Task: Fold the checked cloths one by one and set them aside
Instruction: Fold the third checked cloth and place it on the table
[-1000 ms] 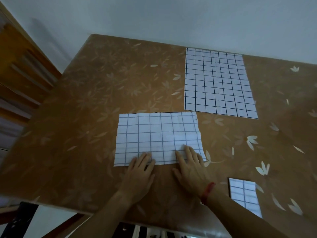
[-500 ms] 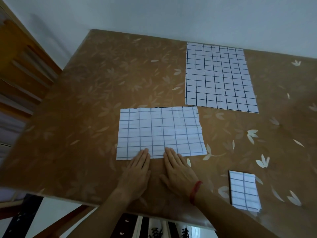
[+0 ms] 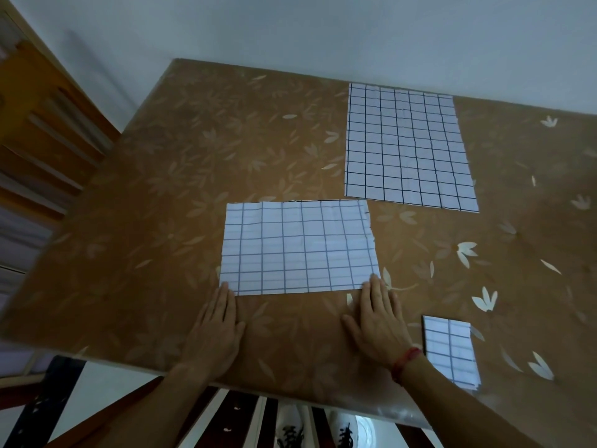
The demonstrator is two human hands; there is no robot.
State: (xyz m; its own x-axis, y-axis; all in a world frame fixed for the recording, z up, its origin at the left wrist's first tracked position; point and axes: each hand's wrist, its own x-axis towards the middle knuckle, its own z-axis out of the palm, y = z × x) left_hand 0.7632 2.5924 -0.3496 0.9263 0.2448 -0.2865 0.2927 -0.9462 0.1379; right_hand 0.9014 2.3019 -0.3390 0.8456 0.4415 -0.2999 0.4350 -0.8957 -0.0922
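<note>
closest to us, under the near edge of the table [image 3: 155, 240], we see two shoes [image 3: 292, 430] on a pale floor with dark stripes. two bare arms reach up over that edge.

the left hand [image 3: 216, 331] lies flat on the table, palm down, fingers straight and close together. it grips nothing. its fingertips touch the near left corner of the middle cloth [image 3: 300, 250]. the right hand [image 3: 376, 324] lies flat the same way, fingers straight, and holds nothing too. its fingertips rest on the near right corner of that cloth. a red band [image 3: 405, 363] goes round the right wrist.

just to the right of the right hand sits a small folded cloth [image 3: 450, 350] - white with blue lines, near the table's edge, apart from the others.

the middle cloth lies flat in front of both hands, wide from side to side. it is white with a blue grid and has soft creases. a thin dark edge peeks out along its far side.

farther back and to the right lies the big cloth [image 3: 407, 150], spread out flat with darker lines and more squares. its near left corner comes close to the middle cloth's far right corner - we cannot tell if they touch.

the table is brown with pale leaf shapes. behind it is a plain wall [image 3: 323, 33], and at the far left we see wooden slats [image 3: 42, 130].
</note>
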